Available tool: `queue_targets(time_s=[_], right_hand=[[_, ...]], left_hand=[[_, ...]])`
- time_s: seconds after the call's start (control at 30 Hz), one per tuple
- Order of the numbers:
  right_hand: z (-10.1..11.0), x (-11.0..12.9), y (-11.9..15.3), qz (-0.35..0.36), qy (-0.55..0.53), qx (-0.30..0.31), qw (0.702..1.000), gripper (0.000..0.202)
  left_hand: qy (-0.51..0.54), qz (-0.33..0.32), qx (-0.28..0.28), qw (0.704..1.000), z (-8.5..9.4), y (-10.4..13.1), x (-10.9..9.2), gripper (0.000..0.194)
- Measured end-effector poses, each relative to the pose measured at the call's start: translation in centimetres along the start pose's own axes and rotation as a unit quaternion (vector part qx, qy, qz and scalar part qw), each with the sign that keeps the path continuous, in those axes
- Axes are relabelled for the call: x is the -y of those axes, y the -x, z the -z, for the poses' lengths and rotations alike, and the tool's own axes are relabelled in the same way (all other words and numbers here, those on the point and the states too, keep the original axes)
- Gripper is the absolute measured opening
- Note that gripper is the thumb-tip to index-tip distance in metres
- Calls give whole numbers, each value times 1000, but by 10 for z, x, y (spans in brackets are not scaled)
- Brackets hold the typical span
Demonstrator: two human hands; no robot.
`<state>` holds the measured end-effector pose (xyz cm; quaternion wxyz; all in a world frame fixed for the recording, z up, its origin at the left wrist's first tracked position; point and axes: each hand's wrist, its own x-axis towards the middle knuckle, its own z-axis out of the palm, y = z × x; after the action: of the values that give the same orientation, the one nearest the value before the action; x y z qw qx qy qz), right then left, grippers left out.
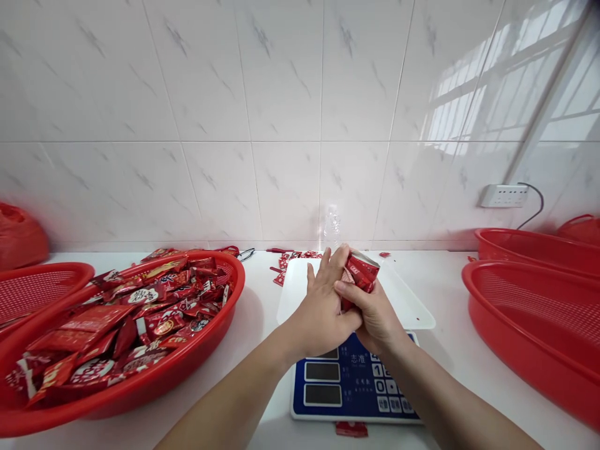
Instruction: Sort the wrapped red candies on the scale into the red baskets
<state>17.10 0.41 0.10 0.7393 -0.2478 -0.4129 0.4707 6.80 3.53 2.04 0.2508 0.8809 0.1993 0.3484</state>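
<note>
Held packets: red snack packets (362,270), bunched between the hands above the scale's tray; at least one, probably more, the exact number hidden by fingers.
Right hand (375,315): clamped on the packets, thumb curled across their front.
Left hand (321,303): pressed up against the bunch, outer fingers outstretched and spread, thumb against the right hand; whether it grips anything itself, I cannot tell.
Step in hand: apparently gathering or squaring the packets between both palms.
Next move calls for: judging by the slippery-looking wrappers, a firm right thumb and the left palm kept as a backstop.
Weighing scale (347,409): one, with one white tray (291,294) and three display windows showing.
Red baskets: four; a heaped one (237,294) and its neighbour (60,269) at left, a near one (529,337) and a far one (529,236) at right.
Heaped packets (89,325): dozens, overlapping too much to count.
Stray packet (351,429): one, at the scale's front edge.
Red bags: two, one at far left (21,237), one at far right (584,230).
Clear bottle (332,225): one, by the wall.
Power strip (504,196): one.
</note>
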Motion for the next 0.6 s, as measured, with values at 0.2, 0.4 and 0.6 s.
queue_targets(time_s=[0.2, 0.4, 0.6], right_hand=[[-4, 5, 0, 6, -3, -30, 1000, 46], [25, 37, 4, 38, 101, -107, 988, 42], [126, 111, 22, 134, 349, -280, 884, 63]], left_hand=[[45, 13, 20, 999, 6, -1, -5, 95], [105, 9, 76, 991, 19, 3, -9, 99], [95, 37, 53, 993, 23, 4, -12, 85]])
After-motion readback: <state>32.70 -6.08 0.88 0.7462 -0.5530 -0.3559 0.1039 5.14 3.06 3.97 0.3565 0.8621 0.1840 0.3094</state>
